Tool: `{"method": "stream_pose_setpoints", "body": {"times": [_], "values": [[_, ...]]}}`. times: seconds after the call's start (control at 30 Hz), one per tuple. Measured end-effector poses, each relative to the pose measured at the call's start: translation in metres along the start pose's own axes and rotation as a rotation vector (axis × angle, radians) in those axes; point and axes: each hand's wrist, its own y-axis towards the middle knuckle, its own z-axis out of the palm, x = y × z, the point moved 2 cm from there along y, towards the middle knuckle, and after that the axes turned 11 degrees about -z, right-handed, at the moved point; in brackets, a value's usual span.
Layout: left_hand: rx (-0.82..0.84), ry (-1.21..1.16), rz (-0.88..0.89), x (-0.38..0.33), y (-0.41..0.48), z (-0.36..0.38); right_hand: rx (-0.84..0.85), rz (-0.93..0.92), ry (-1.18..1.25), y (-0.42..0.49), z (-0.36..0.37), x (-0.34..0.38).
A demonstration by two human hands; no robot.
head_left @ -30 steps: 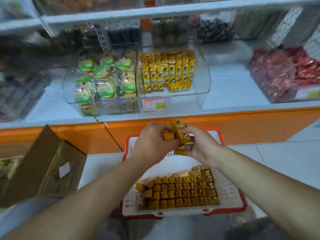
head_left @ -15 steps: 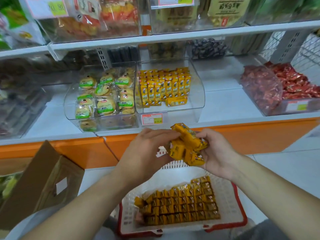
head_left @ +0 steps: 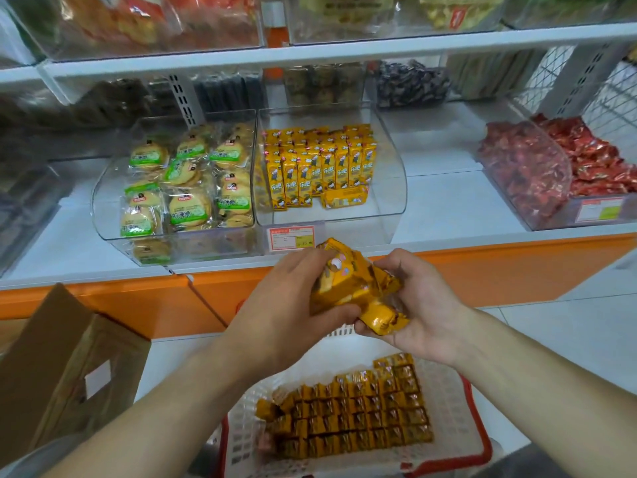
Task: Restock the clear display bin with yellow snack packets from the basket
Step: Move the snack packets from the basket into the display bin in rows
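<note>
Our clear display bin (head_left: 391, 188) sits on the white shelf (head_left: 444, 205). Inside it, yellow snack packets (head_left: 315, 167) stand upright in rows toward the back and left, with one lying flat in front of them. A price tag (head_left: 292, 238) is fixed to its front. Just beside it on the left, a second clear bin (head_left: 103, 201) holds round biscuits in green-labelled wrappers. Well to the right, a third bin (head_left: 517, 174) is heaped with red packets.

Below, the white basket (head_left: 458, 401) with a red rim holds more packets (head_left: 344, 422) in tight rows. Above its far end we hold a bunch of yellow packets (head_left: 358, 288). Our left hand (head_left: 286, 305) has its fingers curled over the bunch and our right hand (head_left: 427, 305) clasps it from beneath.

The shelf has an orange front edge (head_left: 517, 267). A brown cardboard box (head_left: 69, 367) stands at lower left on the pale tiled floor (head_left: 568, 322).
</note>
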Motion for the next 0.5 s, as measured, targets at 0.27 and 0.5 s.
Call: {"method": "stream_pose_setpoints", "body": {"times": [0.27, 0.5], "values": [[-0.072, -0.725, -0.604, 0.029, 0.004, -0.013, 0.065, -0.124, -0.087, 0.000, 0.004, 0.012], [-0.034, -0.970, -0.650, 0.020, 0.000, 0.003, 0.035, -0.176, -0.115, 0.000, 0.016, -0.002]]}}
